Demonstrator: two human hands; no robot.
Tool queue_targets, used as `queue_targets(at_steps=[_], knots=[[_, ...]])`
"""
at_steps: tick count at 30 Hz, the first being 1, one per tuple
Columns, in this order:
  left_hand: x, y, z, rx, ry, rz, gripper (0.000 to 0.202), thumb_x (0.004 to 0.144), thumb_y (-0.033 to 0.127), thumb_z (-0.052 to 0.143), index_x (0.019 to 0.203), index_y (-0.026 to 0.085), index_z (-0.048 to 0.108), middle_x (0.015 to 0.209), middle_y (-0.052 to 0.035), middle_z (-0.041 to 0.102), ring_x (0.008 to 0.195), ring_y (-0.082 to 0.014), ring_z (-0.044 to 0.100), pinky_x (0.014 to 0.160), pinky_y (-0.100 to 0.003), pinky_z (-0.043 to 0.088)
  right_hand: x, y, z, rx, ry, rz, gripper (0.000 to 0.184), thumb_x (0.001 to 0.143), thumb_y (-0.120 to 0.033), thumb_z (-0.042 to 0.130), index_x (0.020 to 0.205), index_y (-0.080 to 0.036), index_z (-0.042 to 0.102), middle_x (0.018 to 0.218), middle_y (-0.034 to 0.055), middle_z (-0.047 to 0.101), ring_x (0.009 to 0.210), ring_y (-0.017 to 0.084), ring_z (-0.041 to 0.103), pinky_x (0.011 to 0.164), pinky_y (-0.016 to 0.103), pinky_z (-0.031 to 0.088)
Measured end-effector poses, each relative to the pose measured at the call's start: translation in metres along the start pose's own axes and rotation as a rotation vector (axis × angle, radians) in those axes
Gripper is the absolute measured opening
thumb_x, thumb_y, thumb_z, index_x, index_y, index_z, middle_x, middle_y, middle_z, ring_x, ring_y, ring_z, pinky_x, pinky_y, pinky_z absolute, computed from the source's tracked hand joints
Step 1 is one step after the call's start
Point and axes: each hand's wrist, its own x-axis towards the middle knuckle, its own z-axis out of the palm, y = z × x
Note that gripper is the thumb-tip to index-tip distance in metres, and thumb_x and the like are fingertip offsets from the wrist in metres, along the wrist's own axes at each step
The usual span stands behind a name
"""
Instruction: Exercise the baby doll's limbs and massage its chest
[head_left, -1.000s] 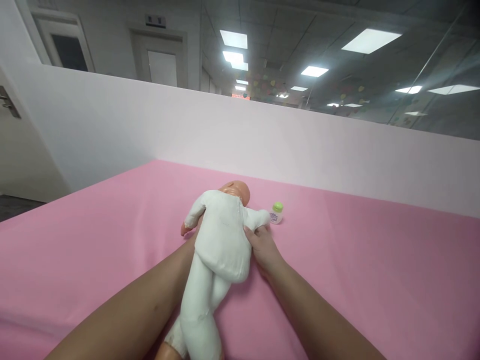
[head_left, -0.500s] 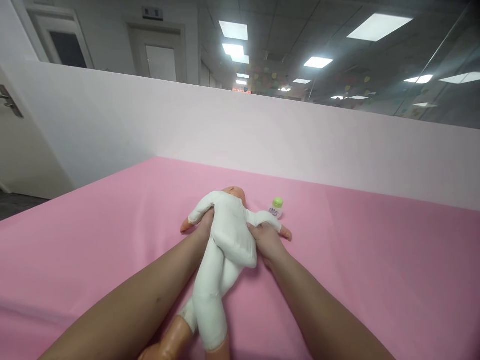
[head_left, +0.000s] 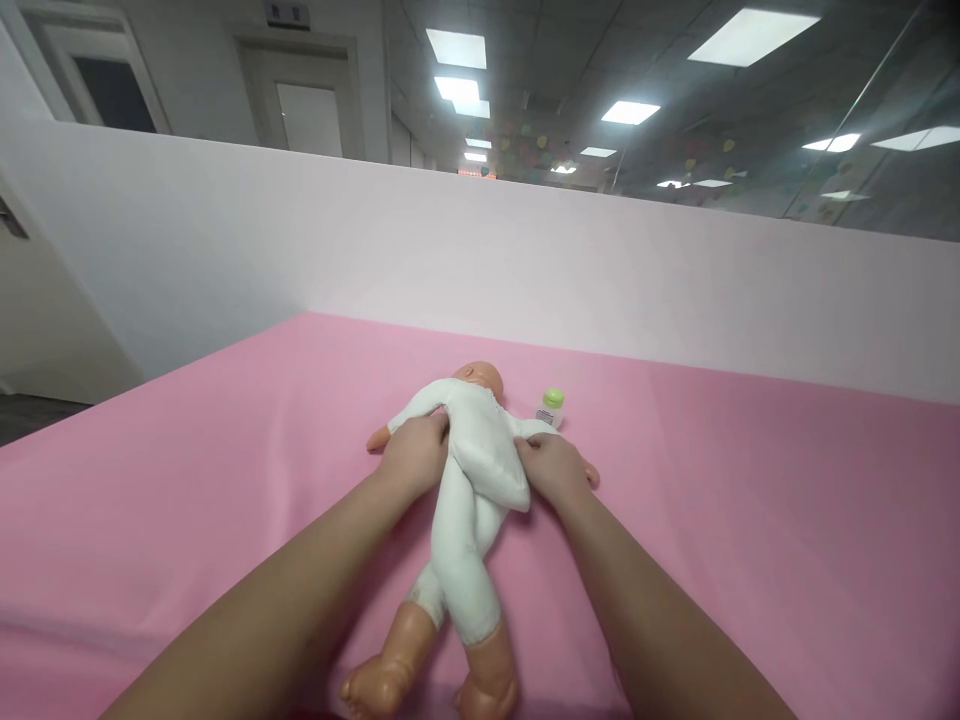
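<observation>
A baby doll in a white cloth body lies face down on the pink table cover, head away from me, its plastic feet toward me. My left hand grips the doll's left side under its arm, fingers curled round the torso. My right hand holds the right side the same way, over the doll's right arm. A small white bottle with a green cap stands just beyond the doll's right arm, untouched.
A pale pink partition wall runs along the far edge of the table. Beyond it are doors and ceiling lights of an office. The table's left edge drops off toward a dark floor.
The doll has been lowered and laid down flat on the table, farther from me; its feet have come into view. Both hands stayed on its sides.
</observation>
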Motion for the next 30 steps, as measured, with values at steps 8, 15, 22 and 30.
queue_targets(at_steps=[8,15,22,30], knots=[[-0.022,0.034,-0.016,-0.091,0.167,0.354,0.046,0.104,0.046,0.045,0.141,0.024,0.060,0.145,-0.0098,0.059,0.137,-0.0272,0.052,0.116,-0.044,0.041,-0.012,-0.006,-0.012,-0.113,0.117,-0.081,0.022,0.093,-0.039,0.056,0.084,-0.028,0.073,0.083,0.0018,0.076,0.078,0.024,0.067,0.064,0.034,0.038],[-0.018,0.026,-0.017,-0.040,-0.180,0.216,0.104,0.077,0.067,0.076,0.164,0.025,0.036,0.166,-0.0089,0.040,0.153,-0.0382,0.035,0.123,-0.052,0.035,-0.012,-0.006,-0.010,0.010,0.056,-0.158,0.030,0.098,-0.045,0.054,0.088,-0.025,0.074,0.090,0.0023,0.077,0.085,0.024,0.070,0.076,0.036,0.047],[-0.007,0.007,-0.037,-0.037,-0.291,0.068,0.099,0.072,0.058,0.082,0.159,0.026,0.045,0.153,-0.0089,0.056,0.138,-0.0359,0.055,0.106,-0.042,0.051,-0.032,-0.012,-0.009,0.188,-0.106,-0.329,0.058,0.096,-0.062,0.060,0.144,-0.028,0.061,0.142,0.0063,0.065,0.129,0.028,0.061,0.109,0.043,0.047],[-0.006,0.008,-0.036,0.055,-0.389,0.082,0.101,0.070,0.048,0.080,0.159,0.021,0.041,0.163,-0.0135,0.044,0.146,-0.0398,0.047,0.111,-0.042,0.049,-0.056,-0.030,0.018,-0.145,-0.202,-0.387,0.109,0.083,-0.075,0.071,0.168,-0.029,0.021,0.175,0.0096,0.009,0.161,0.038,0.003,0.128,0.058,0.015]])
